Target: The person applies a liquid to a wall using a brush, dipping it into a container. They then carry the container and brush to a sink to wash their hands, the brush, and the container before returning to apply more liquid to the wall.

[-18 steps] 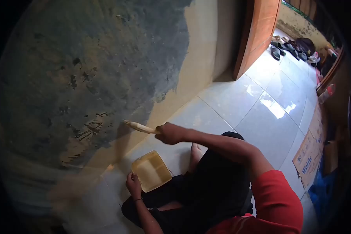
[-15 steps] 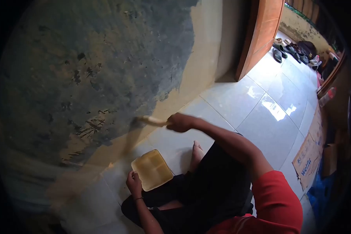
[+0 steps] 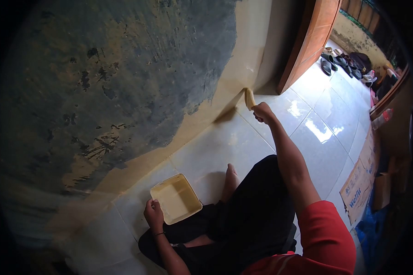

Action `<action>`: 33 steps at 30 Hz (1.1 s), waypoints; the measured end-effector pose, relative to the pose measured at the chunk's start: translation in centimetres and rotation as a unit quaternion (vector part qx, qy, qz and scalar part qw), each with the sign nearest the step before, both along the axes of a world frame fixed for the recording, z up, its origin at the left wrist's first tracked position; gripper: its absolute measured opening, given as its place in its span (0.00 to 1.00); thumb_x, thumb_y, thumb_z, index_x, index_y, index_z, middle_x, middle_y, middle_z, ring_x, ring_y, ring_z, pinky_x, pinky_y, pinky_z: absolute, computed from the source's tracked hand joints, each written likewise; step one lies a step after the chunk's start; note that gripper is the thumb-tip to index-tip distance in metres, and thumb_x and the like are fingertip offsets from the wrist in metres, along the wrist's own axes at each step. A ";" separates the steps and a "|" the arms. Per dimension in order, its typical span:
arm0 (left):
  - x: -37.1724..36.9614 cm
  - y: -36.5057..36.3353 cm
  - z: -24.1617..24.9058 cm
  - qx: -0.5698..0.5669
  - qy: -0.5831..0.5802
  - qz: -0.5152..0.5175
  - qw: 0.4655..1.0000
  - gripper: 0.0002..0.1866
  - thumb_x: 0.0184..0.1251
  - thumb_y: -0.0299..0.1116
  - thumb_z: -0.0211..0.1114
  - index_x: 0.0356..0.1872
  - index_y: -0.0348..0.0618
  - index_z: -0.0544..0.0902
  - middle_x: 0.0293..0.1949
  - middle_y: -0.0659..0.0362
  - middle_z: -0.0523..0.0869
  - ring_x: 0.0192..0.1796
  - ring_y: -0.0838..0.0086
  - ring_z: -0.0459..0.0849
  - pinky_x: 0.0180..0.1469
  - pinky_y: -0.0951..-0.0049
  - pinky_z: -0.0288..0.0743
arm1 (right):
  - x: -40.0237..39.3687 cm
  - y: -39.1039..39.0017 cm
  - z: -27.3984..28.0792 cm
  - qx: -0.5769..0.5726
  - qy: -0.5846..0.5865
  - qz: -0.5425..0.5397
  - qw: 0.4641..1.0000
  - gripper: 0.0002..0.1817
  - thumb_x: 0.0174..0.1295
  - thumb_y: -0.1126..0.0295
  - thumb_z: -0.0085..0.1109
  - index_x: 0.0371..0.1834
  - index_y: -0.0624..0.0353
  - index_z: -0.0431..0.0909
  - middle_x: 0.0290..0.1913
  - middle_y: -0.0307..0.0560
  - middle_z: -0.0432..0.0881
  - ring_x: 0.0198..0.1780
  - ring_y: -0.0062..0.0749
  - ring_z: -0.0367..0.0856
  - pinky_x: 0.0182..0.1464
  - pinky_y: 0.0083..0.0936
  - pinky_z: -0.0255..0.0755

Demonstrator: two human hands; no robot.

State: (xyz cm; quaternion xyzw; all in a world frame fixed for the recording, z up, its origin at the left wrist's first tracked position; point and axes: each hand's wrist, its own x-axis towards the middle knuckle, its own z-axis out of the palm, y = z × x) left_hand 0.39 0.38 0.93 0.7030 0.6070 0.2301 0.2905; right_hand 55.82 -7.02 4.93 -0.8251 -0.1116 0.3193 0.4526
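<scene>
The right hand [image 3: 263, 112] is closed around a brush [image 3: 249, 98], its head up against the pale base of the wall [image 3: 206, 120] just beyond the fingers, while the left hand [image 3: 153, 213] pinches the near rim of a square tub [image 3: 176, 199] (pale liquid inside) beside it.

The person wears a red short-sleeved shirt [image 3: 328, 233], black trousers [image 3: 257, 206] and a thin dark band [image 3: 159, 233] around the left wrist.
</scene>
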 end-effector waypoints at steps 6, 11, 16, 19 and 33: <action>-0.1 0.1 -0.3 0.002 0.007 0.005 1.000 0.16 0.64 0.39 0.56 0.42 0.34 0.79 0.35 0.48 0.85 0.35 0.64 0.84 0.41 0.68 0.76 | 1.7 1.8 -0.3 0.147 0.030 -0.174 0.973 0.14 0.62 0.66 0.49 0.21 0.60 0.65 0.14 0.38 0.65 0.11 0.23 0.61 0.12 0.22 0.52; 0.1 0.1 -0.2 -0.006 0.010 0.015 1.000 0.16 0.64 0.39 0.56 0.42 0.34 0.79 0.35 0.48 0.85 0.36 0.64 0.84 0.41 0.67 0.76 | 2.4 2.2 -1.3 0.231 -0.013 -0.166 0.958 0.15 0.63 0.61 0.50 0.26 0.63 0.72 0.17 0.40 0.71 0.14 0.26 0.69 0.16 0.24 0.65; 0.3 0.0 0.3 -0.004 0.026 0.009 1.000 0.16 0.64 0.39 0.56 0.42 0.34 0.79 0.36 0.48 0.85 0.36 0.62 0.84 0.41 0.66 0.76 | 1.0 2.3 -0.5 0.129 -0.132 -0.096 0.978 0.14 0.63 0.61 0.48 0.30 0.63 0.71 0.18 0.39 0.70 0.16 0.23 0.69 0.16 0.23 0.65; 0.3 -0.1 0.5 0.002 0.032 0.002 0.999 0.17 0.64 0.39 0.56 0.43 0.34 0.79 0.37 0.48 0.85 0.37 0.60 0.84 0.42 0.66 0.76 | -0.4 2.3 0.1 0.074 -0.193 -0.049 0.977 0.16 0.60 0.62 0.47 0.30 0.67 0.74 0.18 0.47 0.75 0.18 0.30 0.76 0.19 0.29 0.71; 0.3 -0.1 0.3 0.022 0.032 -0.006 0.999 0.16 0.64 0.40 0.56 0.40 0.34 0.79 0.35 0.47 0.84 0.37 0.58 0.84 0.41 0.65 0.76 | -11.9 2.1 3.1 0.073 -0.299 0.144 0.941 0.14 0.57 0.68 0.48 0.28 0.72 0.70 0.24 0.72 0.76 0.32 0.66 0.77 0.36 0.48 0.71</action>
